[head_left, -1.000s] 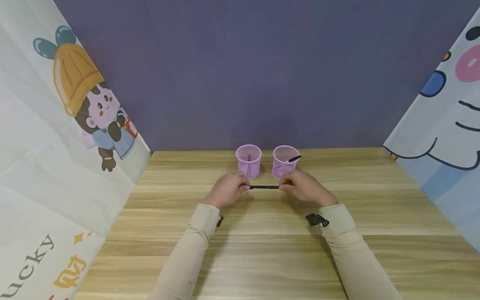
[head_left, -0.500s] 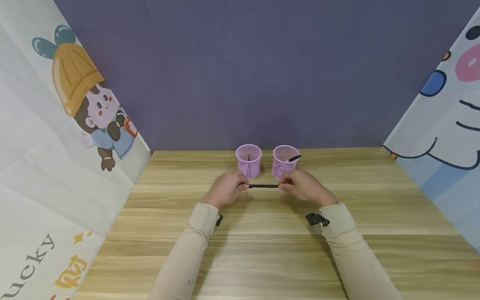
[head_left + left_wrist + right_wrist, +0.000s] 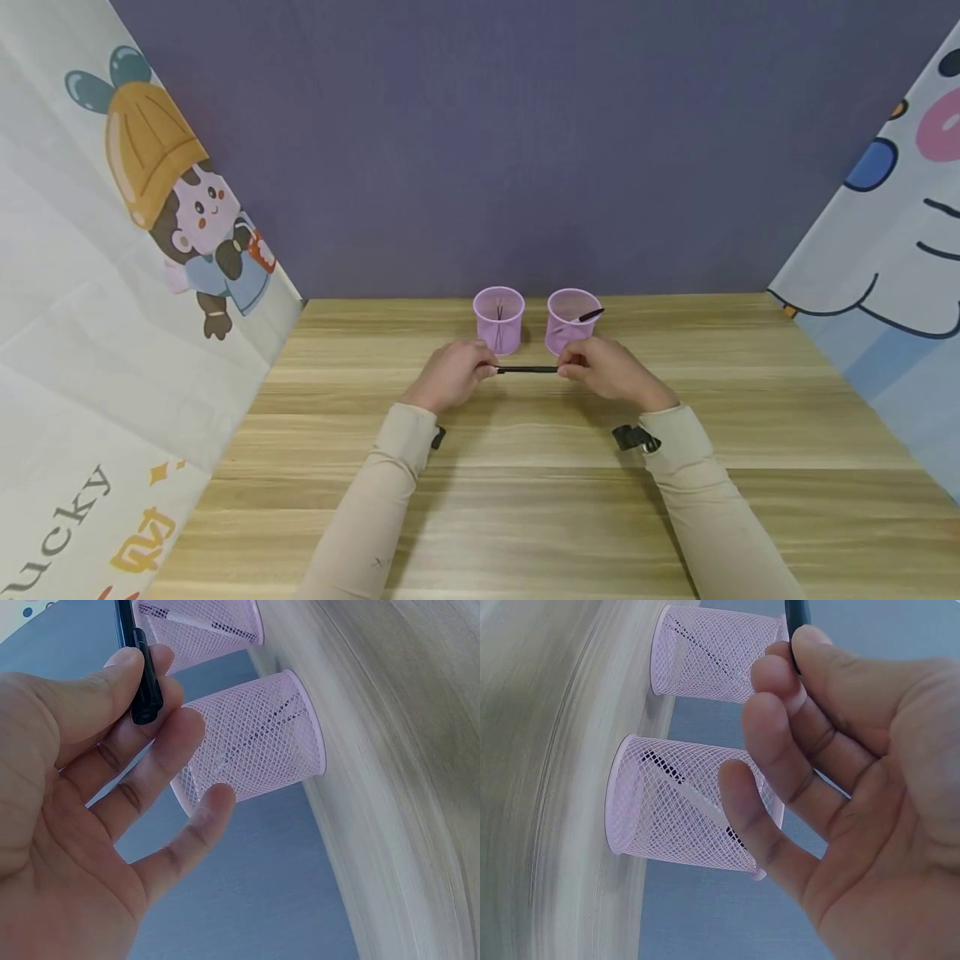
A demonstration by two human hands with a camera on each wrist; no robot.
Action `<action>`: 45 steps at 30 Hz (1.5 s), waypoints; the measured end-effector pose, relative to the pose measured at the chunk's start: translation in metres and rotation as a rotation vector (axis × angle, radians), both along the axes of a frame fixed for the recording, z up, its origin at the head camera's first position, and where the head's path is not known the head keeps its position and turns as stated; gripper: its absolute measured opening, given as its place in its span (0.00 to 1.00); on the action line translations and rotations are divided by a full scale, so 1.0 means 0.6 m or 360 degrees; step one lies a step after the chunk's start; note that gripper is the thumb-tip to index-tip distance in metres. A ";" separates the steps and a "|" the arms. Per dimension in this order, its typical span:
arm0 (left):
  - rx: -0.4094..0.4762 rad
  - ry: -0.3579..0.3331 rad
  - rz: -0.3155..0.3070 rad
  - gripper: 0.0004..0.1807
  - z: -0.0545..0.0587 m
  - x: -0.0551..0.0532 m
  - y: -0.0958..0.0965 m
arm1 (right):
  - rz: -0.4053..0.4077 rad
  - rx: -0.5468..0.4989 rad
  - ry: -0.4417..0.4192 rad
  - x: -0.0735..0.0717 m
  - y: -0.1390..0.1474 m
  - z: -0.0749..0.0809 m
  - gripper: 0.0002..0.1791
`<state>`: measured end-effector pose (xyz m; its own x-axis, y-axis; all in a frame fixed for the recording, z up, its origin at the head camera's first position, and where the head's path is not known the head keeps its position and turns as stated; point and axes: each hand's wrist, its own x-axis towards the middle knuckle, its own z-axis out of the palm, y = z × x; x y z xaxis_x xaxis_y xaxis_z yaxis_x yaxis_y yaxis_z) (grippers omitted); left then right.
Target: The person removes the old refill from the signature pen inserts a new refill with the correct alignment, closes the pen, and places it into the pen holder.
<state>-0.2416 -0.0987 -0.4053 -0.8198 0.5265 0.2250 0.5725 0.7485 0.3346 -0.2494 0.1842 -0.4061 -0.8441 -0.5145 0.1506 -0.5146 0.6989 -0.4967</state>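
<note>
A black pen (image 3: pixel 527 369) lies level between both hands, in front of two pink mesh pen holders. My left hand (image 3: pixel 454 374) pinches its left end between thumb and forefinger; the left wrist view shows the clip on this end of the pen (image 3: pixel 142 675). At the other end, my right hand (image 3: pixel 609 372) pinches the pen (image 3: pixel 798 630) with thumb and fingertips, the remaining fingers spread. Thin dark sticks stand in the left pen holder (image 3: pixel 498 333). Inside the right pen holder (image 3: pixel 558 333) leans a pen with a black end (image 3: pixel 591 316) above the rim.
Both holders stand near the back of the wooden table (image 3: pixel 525 517), before a dark blue-grey wall panel (image 3: pixel 525 150). White printed sheets with cartoon figures flank the table at left (image 3: pixel 67 333) and right (image 3: pixel 900 250).
Both hands and the pen have shifted very slightly up in the head view, towards the holders. The grip at each end stays the same.
</note>
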 end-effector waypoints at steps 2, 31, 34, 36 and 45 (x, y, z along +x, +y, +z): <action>0.0000 -0.0006 -0.0002 0.06 0.001 0.000 0.000 | 0.0004 -0.0001 -0.0002 0.000 0.000 0.000 0.05; -0.0032 -0.0029 0.0012 0.06 0.007 -0.001 -0.003 | -0.0035 0.0018 0.0103 0.002 -0.007 0.007 0.04; -0.0037 -0.0033 0.0011 0.06 0.008 0.000 -0.003 | -0.0040 0.0012 0.0110 0.003 -0.007 0.007 0.04; -0.0034 -0.0034 0.0009 0.06 0.009 0.000 -0.003 | -0.0040 0.0010 0.0114 0.003 -0.008 0.007 0.04; -0.0023 -0.0043 0.0012 0.06 0.008 0.001 -0.004 | -0.0050 0.0003 0.0140 0.003 -0.009 0.007 0.04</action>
<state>-0.2411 -0.1011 -0.4002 -0.8293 0.5235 0.1954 0.5580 0.7575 0.3388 -0.2473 0.1790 -0.4019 -0.8435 -0.4882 0.2238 -0.5338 0.7165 -0.4490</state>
